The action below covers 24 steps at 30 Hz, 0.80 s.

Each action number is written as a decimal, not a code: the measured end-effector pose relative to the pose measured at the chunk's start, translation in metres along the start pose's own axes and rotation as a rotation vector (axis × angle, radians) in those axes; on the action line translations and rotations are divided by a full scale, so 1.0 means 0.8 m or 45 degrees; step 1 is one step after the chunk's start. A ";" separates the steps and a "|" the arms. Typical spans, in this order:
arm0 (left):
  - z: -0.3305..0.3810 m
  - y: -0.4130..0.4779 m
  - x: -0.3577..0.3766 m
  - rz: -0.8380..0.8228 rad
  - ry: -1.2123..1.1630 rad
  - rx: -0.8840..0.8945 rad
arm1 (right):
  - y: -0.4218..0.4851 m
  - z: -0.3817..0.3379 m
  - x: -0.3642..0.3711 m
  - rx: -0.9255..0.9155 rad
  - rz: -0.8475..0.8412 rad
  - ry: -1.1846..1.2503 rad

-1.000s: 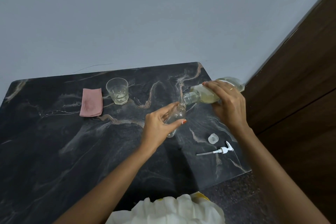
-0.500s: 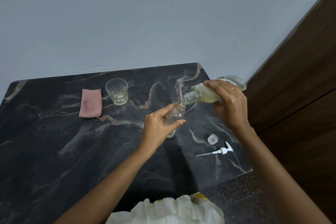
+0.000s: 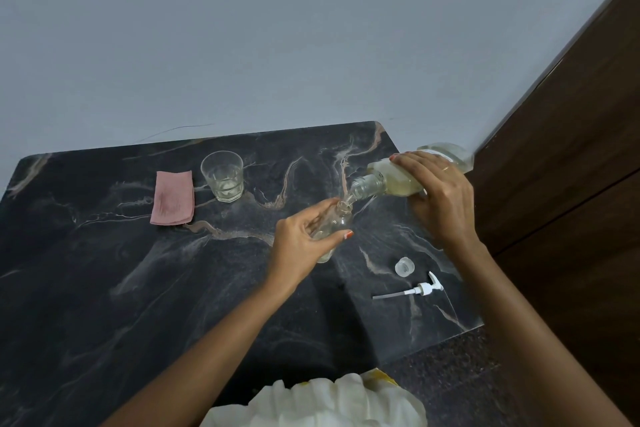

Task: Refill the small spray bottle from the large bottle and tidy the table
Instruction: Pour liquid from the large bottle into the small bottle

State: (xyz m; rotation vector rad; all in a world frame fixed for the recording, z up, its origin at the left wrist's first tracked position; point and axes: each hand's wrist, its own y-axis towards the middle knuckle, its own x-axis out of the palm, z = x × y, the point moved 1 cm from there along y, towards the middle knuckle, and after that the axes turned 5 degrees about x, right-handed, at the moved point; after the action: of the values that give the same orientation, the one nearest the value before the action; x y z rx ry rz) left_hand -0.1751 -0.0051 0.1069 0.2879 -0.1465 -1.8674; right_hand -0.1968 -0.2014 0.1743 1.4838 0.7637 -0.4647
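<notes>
Fabric (image 3: 329,402), white and crumpled, lies at the nearest edge, 6 o'clock from the small spray bottle, which serves as dial centre. Counter (image 3: 104,288): dark stone with pale and rust veins, rounded far corners. Pump head (image 3: 420,289): white, with its thin dip tube attached, lying flat on the counter at 4 o'clock, detached from any bottle. Cap (image 3: 404,266): small, clear, round, just beyond the pump head, also at 4 o'clock, apart from it. Left hand (image 3: 304,246): fingers and thumb wrapped round the small spray bottle (image 3: 334,225), a clear bottle with an open neck, tilted so the neck points toward 1 o'clock; whether its base touches the counter cannot be told. Right hand (image 3: 440,198): clasped over the body of the large bottle (image 3: 391,180), held nearly on its side at 2 o'clock, its uncapped mouth just above the small bottle's neck; pale yellowish liquid sits in it, and a thin stream runs between the two openings. Cloth (image 3: 172,198): pink, folded, flat at 9 o'clock. Glass (image 3: 222,175): clear tumbler holding a little clear liquid, upright at 10 o'clock, just beside the cloth. Wall (image 3: 277,28): plain grey-blue, at 12 o'clock. Wood panel (image 3: 571,149): dark brown, at 3 o'clock.
</notes>
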 end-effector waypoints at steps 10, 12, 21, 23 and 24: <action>-0.001 -0.001 -0.001 0.000 0.005 -0.001 | 0.002 0.000 -0.001 -0.009 0.010 -0.029; -0.001 -0.001 -0.001 0.001 -0.008 -0.006 | 0.002 0.001 0.000 -0.008 0.014 -0.020; -0.003 -0.001 -0.001 0.008 -0.037 -0.014 | 0.002 0.002 -0.001 -0.017 0.007 0.001; -0.004 -0.001 0.000 0.011 -0.046 -0.017 | 0.003 0.002 -0.002 -0.014 0.004 0.000; -0.004 0.000 0.000 0.012 -0.048 -0.019 | 0.004 0.002 -0.002 -0.012 0.004 -0.006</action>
State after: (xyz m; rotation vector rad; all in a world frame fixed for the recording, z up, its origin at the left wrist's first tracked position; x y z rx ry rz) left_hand -0.1744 -0.0046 0.1038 0.2413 -0.1597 -1.8647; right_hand -0.1958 -0.2033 0.1776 1.4744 0.7592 -0.4611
